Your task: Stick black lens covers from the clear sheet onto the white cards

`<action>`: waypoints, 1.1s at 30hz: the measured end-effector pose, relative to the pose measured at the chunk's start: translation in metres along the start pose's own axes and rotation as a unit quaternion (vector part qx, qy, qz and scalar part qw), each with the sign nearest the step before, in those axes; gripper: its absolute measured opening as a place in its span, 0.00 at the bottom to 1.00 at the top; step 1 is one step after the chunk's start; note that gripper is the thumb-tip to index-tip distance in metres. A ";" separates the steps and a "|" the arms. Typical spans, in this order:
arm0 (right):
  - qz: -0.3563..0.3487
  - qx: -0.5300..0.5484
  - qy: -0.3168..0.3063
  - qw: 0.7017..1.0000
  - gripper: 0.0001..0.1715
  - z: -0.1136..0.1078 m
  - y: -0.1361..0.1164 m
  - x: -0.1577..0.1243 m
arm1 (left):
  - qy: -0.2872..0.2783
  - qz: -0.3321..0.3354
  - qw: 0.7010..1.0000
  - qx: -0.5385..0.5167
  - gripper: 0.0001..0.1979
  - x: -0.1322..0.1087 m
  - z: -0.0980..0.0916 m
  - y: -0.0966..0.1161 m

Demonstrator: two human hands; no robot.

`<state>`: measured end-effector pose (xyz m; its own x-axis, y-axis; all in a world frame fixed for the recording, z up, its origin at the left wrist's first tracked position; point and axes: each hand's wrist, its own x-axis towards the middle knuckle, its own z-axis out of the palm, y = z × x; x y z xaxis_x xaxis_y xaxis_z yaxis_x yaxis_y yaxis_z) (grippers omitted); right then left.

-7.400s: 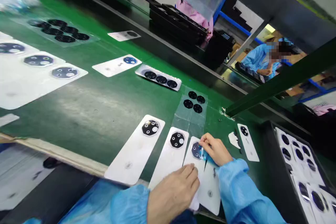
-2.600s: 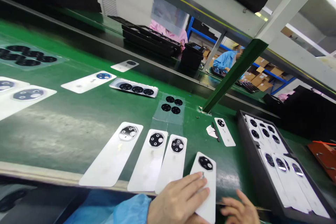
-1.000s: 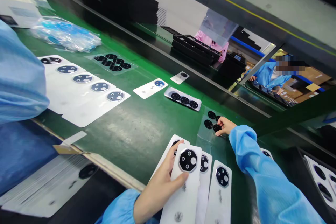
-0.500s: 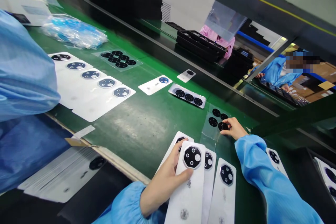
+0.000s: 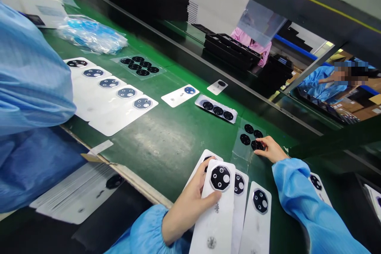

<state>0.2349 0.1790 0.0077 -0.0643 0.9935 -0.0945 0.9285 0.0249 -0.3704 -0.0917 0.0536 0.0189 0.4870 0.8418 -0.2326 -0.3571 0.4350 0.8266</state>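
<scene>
So, I'm standing by this green surface (image 5: 166, 143), and its near edge is pretty crowded. Over toward the left end there's a co-worker's blue sleeve (image 5: 29, 71) beside a row of white panels (image 5: 111, 121). Closer to us, three loose panels (image 5: 257, 226) lie at the near edge, with another white panel (image 5: 214, 222) held up in front of them in the left hand (image 5: 187, 206). Then, nearer the far edge toward the right end, there's a clear sheet (image 5: 241, 152) with four black discs on it, and the right hand (image 5: 271, 149) is at the nearest one on the right, this black disc (image 5: 254, 145).

Honestly, I'd work that disc by its rim: get a nail under, peel slowly, and watch the sheet doesn't ride up with it. Meanwhile keep the held panel steady and fingers off the black plate (image 5: 220, 177) at its top end, since gloss like that probably smudges easily.

Pose-wise, the left has a firm pinch on the panel's long edge, thumb flat just below the plate, forefinger behind. The right arm reaches in low, thumb and forefinger either side of the disc's rim; can't tell whether they've actually got a grip.
</scene>
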 end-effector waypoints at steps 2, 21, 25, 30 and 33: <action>0.000 0.004 0.003 1.000 0.27 0.000 0.000 -0.001 | 0.009 0.004 1.000 -0.006 0.34 0.000 0.000 0.000; 0.037 0.006 0.003 0.999 0.25 -0.007 0.006 -0.002 | 0.137 0.086 0.968 -0.195 0.37 -0.003 -0.004 0.004; 0.038 -0.002 -0.005 0.999 0.24 -0.008 0.006 0.000 | 0.132 0.085 0.967 -0.201 0.36 -0.003 -0.006 0.005; 0.036 -0.009 -0.013 0.999 0.25 -0.009 0.005 0.001 | 0.130 0.085 0.967 -0.201 0.36 -0.002 -0.008 0.003; 0.036 -0.013 -0.012 0.999 0.26 -0.009 0.006 0.001 | 0.126 0.079 0.968 -0.201 0.36 -0.003 -0.009 0.003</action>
<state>0.2434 0.1814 0.0134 -0.0051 0.9899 -0.1416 0.9399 -0.0436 -0.3386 -0.1010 0.0556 0.0175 0.2093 0.9373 -0.2786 -0.7176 0.3408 0.6073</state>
